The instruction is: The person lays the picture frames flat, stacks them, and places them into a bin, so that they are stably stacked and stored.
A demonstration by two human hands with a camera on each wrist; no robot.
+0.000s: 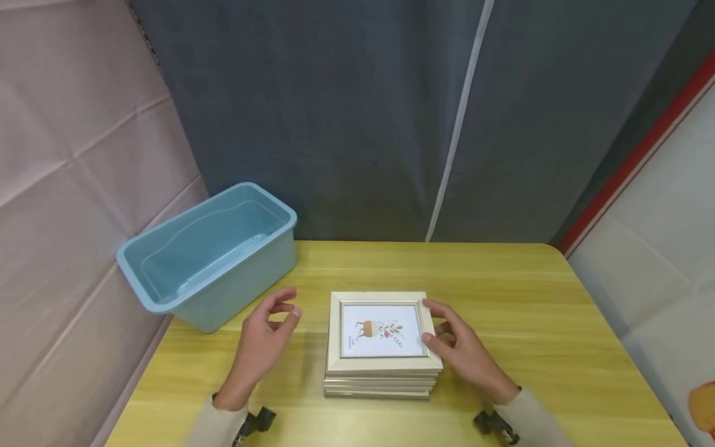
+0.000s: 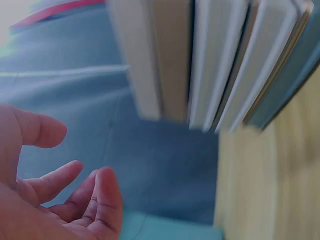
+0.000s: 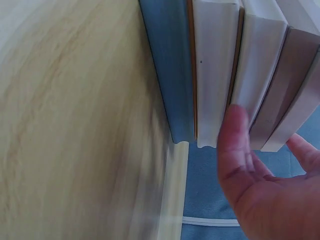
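A stack of picture frames [image 1: 382,385] lies on the table in front of me. The cream top frame [image 1: 335,332] shows a print of a potted plant with flowers and leaves. At the stack's right side is my right hand [image 1: 466,354], its thumb and forefinger at the top frame's right edge. In the right wrist view, the thumb [image 3: 235,130] lies against the side of the stacked frames [image 3: 215,75]. My left hand [image 1: 265,338] hovers left of the stack, fingers loosely bent and holding nothing. The left wrist view shows a gap between it and the frames [image 2: 210,60].
A light blue plastic bin [image 1: 251,267] stands at the table's back left, with nothing visible inside. The wooden table [image 1: 530,323] ends at a dark grey curtain [image 1: 335,124]. Pale cloth [image 1: 84,186] hangs along the left side.
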